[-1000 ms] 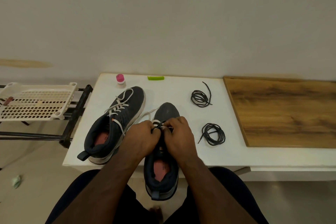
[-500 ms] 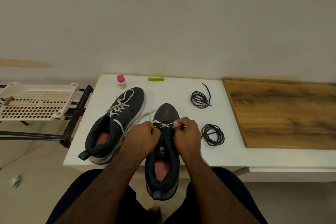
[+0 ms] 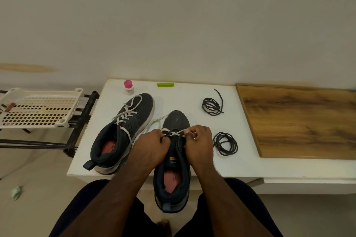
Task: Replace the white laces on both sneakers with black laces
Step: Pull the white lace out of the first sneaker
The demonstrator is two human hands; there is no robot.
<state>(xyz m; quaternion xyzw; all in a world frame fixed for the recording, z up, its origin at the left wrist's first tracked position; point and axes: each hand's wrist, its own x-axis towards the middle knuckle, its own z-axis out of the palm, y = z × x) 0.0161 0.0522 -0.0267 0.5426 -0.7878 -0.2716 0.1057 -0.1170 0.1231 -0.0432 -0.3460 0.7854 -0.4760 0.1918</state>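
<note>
While the near sneaker [image 3: 174,159] overhangs the counter [image 3: 192,94] edge, left hand [image 3: 149,147] braces its eyelets and right hand [image 3: 198,139] pinches the white lace [image 3: 178,132]: better to draw it out crossing by crossing, black laces [image 3: 225,143] waiting beside.

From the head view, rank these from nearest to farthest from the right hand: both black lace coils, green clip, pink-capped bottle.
From the right hand:
1. Near lace coil, just right.
2. Far lace coil, beyond, right.
3. Green clip, back edge.
4. Pink-capped bottle, back left.
</note>
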